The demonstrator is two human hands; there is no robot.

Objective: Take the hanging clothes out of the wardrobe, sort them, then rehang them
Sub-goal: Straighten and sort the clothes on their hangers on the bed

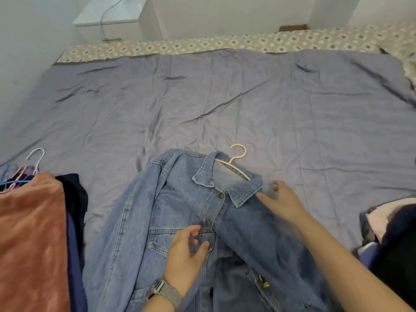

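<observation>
The denim jacket lies on the bed, its collar and pink hanger pointing to twelve o'clock. The right hand, fingers spread and released, is nearer the collar (at its ten o'clock); the left hand hovers loosely over the buttons, grasping nothing.

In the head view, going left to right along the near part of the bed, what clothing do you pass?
Pink fuzzy garment → dark navy garment → denim jacket on its pink hanger, with the left hand and then the right hand on it → pile of dark and pale clothes at the right edge.
</observation>
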